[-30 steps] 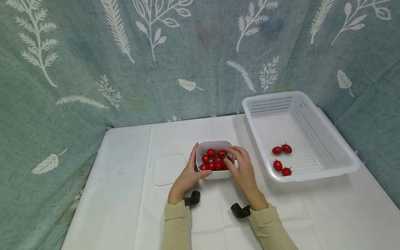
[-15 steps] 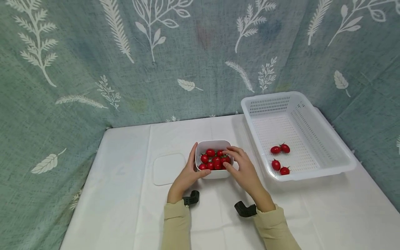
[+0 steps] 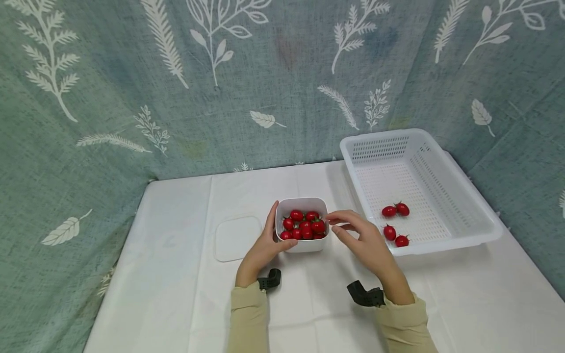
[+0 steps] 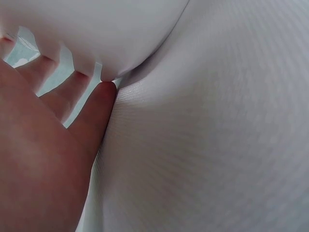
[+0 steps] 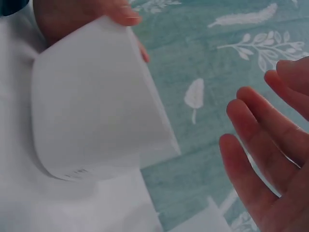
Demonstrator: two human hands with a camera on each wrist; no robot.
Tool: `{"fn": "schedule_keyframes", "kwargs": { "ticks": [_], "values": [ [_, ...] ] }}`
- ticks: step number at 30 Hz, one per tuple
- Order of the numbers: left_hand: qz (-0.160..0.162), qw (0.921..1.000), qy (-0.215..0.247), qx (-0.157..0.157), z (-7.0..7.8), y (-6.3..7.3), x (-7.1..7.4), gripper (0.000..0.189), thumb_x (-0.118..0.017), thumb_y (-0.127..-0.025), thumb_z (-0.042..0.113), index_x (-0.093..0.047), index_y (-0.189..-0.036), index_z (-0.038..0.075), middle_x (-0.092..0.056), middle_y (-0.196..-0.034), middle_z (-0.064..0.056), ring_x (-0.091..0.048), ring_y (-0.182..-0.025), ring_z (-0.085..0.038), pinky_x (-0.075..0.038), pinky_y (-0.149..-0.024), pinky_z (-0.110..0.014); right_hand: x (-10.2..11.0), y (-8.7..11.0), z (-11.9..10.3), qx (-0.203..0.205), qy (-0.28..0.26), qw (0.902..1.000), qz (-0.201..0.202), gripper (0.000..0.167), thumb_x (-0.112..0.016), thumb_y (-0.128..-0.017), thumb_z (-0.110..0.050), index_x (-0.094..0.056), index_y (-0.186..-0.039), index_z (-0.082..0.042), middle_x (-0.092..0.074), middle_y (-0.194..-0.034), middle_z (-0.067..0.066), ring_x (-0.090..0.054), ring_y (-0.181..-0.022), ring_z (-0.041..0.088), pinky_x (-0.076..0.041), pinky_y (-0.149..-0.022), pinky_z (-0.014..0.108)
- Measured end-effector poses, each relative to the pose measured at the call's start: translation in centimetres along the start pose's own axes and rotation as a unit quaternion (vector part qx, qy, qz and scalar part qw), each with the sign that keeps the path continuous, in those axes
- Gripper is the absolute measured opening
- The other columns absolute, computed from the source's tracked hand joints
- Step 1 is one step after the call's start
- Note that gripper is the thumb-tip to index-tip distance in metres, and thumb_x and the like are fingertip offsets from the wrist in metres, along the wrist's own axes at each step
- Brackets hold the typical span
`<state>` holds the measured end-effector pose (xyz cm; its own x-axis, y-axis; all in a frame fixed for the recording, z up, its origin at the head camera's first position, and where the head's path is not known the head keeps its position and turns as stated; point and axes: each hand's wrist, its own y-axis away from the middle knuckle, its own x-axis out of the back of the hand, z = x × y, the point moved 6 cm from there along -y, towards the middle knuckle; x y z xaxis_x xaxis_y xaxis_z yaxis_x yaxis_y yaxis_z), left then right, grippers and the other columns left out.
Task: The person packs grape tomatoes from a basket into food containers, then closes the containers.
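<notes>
Behind everything you have the blue-green curtain point(image 3: 176, 117) with its white leaf print, and in front of it the desk point(image 3: 176, 230) under a white cover. At your right, the white slotted basket point(image 3: 478, 239) is where it was half a second ago. To its left, the small white box point(image 3: 304, 246) keeps its place in front of you, and the square lid point(image 3: 238, 239) lies flat on the desk, just beyond your left hand point(image 3: 263, 250). That hand grips the box as before, thumb at the near rim and fingers along the left side. What has changed is your right hand point(image 3: 366, 242): it has drawn back from above the box's right edge to just beside it, fingers loosely bent and holding nothing. The red tomatoes point(image 3: 318, 226) cluster inside the box; the four others point(image 3: 389, 211) in the basket lie unchanged, in two pairs.
</notes>
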<state>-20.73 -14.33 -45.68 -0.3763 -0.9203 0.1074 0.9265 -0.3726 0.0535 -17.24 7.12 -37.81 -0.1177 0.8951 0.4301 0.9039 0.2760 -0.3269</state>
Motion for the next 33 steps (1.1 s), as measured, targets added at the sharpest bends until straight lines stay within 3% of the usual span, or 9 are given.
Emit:
{"fn": "schedule_keyframes", "kwargs": {
  "ticks": [6,14,18,25,30,33],
  "values": [
    [0.007,0.9999,0.007,0.004,-0.9,-0.2,0.3,0.095,-0.068,-0.077,0.013,-0.003,-0.141,0.041,-0.014,-0.144,0.009,-0.013,-0.132,-0.02,-0.022,-0.101,-0.048,2.7,0.6,0.2,-0.01,0.012,0.9988,0.047,0.025,-0.054,-0.09,-0.023,-0.058,-0.114,-0.022,-0.058,-0.109,-0.009,-0.054,-0.098,0.006,-0.043,-0.084,0.022],
    [0.019,0.9998,-0.007,0.0,-2.5,-0.5,0.8,0.095,-0.069,-0.077,0.017,-0.004,-0.137,0.049,-0.015,-0.143,0.015,-0.014,-0.132,-0.018,-0.025,-0.1,-0.049,5.1,1.1,0.2,-0.058,0.031,0.9931,0.097,0.025,-0.055,-0.089,-0.015,-0.058,-0.114,-0.013,-0.061,-0.105,0.0,-0.057,-0.093,0.012,-0.044,-0.075,0.016],
    [0.012,0.9999,0.005,0.006,-1.8,-0.2,0.7,0.095,-0.068,-0.077,0.013,-0.003,-0.139,0.044,-0.013,-0.144,0.01,-0.013,-0.132,-0.02,-0.025,-0.1,-0.048,5.5,1.2,1.1,-0.095,0.027,0.9899,0.101,0.026,-0.053,-0.09,-0.019,-0.057,-0.115,-0.01,-0.061,-0.103,0.0,-0.058,-0.088,0.014,-0.047,-0.072,0.017],
    [0.001,1.0,0.001,0.006,0.0,0.3,0.1,0.095,-0.066,-0.079,0.012,0.001,-0.143,0.034,-0.009,-0.147,0.003,-0.01,-0.133,-0.023,-0.024,-0.1,-0.047,6.7,1.7,4.0,-0.153,0.049,0.98,0.118,0.031,-0.052,-0.089,-0.035,-0.056,-0.117,-0.022,-0.06,-0.102,-0.003,-0.058,-0.082,0.013,-0.048,-0.061,0.024],
    [0.001,0.9999,0.007,0.01,-0.2,0.1,0.0,0.095,-0.067,-0.078,0.013,-0.001,-0.142,0.036,-0.01,-0.146,0.003,-0.011,-0.133,-0.023,-0.027,-0.099,-0.047,7.6,1.7,4.5,-0.175,0.072,0.9754,0.112,0.039,-0.049,-0.089,-0.04,-0.05,-0.124,-0.023,-0.056,-0.111,-0.001,-0.055,-0.088,0.01,-0.047,-0.067,0.022],
    [0.007,0.9999,0.008,0.012,-0.9,-0.3,0.1,0.095,-0.068,-0.077,0.014,-0.003,-0.141,0.041,-0.014,-0.144,0.007,-0.014,-0.132,-0.02,-0.029,-0.098,-0.045,7.9,1.7,4.8,-0.18,0.093,0.9755,0.086,0.042,-0.048,-0.089,-0.041,-0.048,-0.127,-0.021,-0.054,-0.112,0.003,-0.054,-0.091,0.017,-0.049,-0.063,0.027]
  ]
}}
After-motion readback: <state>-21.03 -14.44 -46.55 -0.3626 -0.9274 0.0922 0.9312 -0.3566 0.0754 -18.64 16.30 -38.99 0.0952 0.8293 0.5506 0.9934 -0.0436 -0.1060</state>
